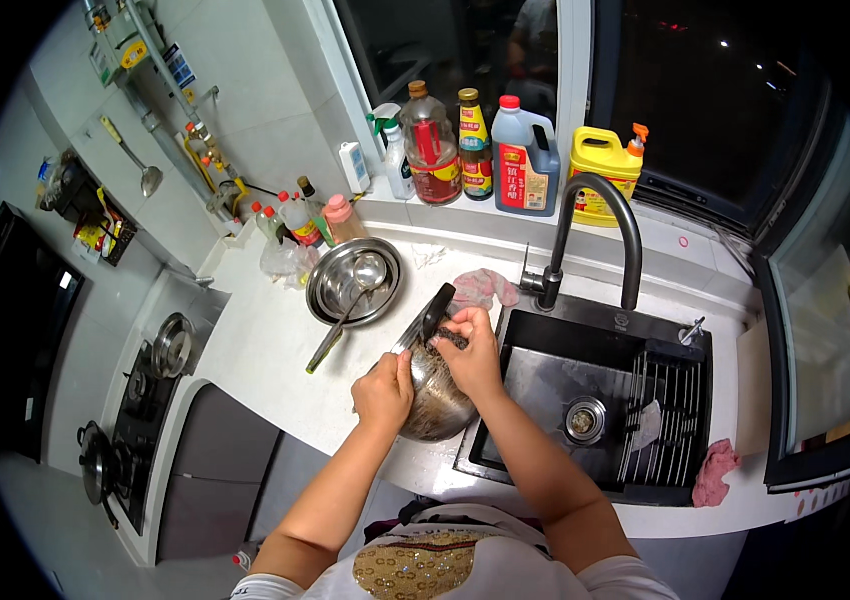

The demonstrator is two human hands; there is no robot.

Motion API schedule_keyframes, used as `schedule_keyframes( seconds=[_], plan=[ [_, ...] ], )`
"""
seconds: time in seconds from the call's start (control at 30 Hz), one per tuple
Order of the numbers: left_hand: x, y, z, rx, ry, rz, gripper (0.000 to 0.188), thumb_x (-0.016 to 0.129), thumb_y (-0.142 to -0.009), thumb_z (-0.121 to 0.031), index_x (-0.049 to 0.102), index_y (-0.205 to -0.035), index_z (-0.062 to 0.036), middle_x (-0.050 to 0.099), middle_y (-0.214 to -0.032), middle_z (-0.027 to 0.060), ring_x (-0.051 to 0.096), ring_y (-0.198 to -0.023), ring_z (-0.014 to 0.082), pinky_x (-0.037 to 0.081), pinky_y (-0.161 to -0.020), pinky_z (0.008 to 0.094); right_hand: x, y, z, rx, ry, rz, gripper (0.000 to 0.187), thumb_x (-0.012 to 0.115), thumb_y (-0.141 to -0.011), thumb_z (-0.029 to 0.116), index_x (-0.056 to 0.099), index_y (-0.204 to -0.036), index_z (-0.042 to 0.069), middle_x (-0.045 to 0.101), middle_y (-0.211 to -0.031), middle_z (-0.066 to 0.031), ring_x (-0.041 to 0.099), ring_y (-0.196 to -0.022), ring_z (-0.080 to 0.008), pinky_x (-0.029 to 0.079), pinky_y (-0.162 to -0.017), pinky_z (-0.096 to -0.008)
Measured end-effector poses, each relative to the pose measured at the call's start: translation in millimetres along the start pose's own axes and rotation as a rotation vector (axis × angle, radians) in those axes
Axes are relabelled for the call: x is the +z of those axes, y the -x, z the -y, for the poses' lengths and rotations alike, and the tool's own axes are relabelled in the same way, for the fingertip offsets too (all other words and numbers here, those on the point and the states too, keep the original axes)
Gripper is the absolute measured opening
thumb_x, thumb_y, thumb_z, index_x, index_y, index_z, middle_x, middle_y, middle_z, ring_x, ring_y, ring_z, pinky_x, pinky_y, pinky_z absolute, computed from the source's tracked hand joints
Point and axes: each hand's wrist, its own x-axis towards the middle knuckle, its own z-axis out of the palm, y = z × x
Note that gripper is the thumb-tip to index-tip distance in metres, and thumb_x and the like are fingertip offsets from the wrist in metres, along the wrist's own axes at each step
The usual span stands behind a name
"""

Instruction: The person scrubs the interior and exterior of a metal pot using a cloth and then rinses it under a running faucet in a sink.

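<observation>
A round, shiny metal pan (432,398) with brownish marks on its surface is held tilted over the counter, beside the sink's left edge. Its black handle (437,310) points up and away from me. My left hand (383,392) is closed on the pan's left edge, thumb on top. In the closed fingers of my right hand (475,350) is a dark scouring pad (454,338), pressed against the pan near the handle. The underside of the pan and my left fingertips are hidden.
To the right is a black sink (545,370) with a tall faucet (635,250) and wire rack (680,420). Nested metal bowls (390,295) hold a ladle (370,268). Pink cloths (485,288) lie near the sink. Several bottles (525,150) line the sill.
</observation>
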Motion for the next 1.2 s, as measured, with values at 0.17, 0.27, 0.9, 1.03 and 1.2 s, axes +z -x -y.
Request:
schedule_keyframes(
  seconds=[0.17,0.27,0.9,1.03,1.2],
  plan=[
    [-1,-2,1,0.043,-0.025,-0.002,0.034,0.057,-0.091,-0.026,0.051,-0.063,-0.0070,0.054,-0.051,0.0132,0.054,-0.042,0.0336,0.042,-0.040,0.0416,2,-6,11,-0.004,0.245,0.017,0.030,0.072,-0.067,-0.002,0.053,-0.090,0.001,0.064,-0.083,-0.0077,0.061,-0.078,-0.0143,0.048,-0.071,-0.0273],
    [-1,-7,1,0.068,-0.020,0.005,0.035,0.058,-0.091,-0.026,0.051,-0.062,-0.0069,0.054,-0.051,0.0137,0.054,-0.042,0.0340,0.042,-0.039,0.0418,2,-9,7,-0.035,0.246,-0.029,0.021,0.073,-0.066,0.000,0.059,-0.082,0.000,0.065,-0.078,-0.0062,0.061,-0.073,-0.0142,0.048,-0.066,-0.0273],
    [-3,-4,8,0.097,0.038,0.055,0.037,0.057,-0.091,-0.025,0.051,-0.060,-0.0051,0.051,-0.049,0.0173,0.053,-0.043,0.0369,0.042,-0.041,0.0431,-1,-26,-8,0.171,0.172,-0.005,0.023,0.077,-0.061,0.011,0.067,-0.079,0.000,0.064,-0.077,-0.0128,0.062,-0.073,-0.0265,0.049,-0.069,-0.0344],
    [-4,-1,8,0.069,-0.007,0.078,0.037,0.058,-0.091,-0.026,0.051,-0.061,-0.0054,0.052,-0.049,0.0170,0.053,-0.044,0.0367,0.042,-0.041,0.0436,-1,-13,11,0.076,0.233,-0.014,0.023,0.076,-0.064,0.011,0.068,-0.083,-0.001,0.065,-0.084,-0.0144,0.063,-0.082,-0.0264,0.049,-0.074,-0.0327],
    [-4,-3,10,0.095,-0.012,0.054,0.037,0.058,-0.090,-0.027,0.051,-0.061,-0.0059,0.052,-0.048,0.0163,0.053,-0.042,0.0367,0.042,-0.041,0.0438,-6,6,5,-0.105,0.181,-0.031,0.023,0.071,-0.069,0.009,0.068,-0.089,-0.001,0.066,-0.089,-0.0142,0.062,-0.088,-0.0295,0.048,-0.079,-0.0348]
  ],
)
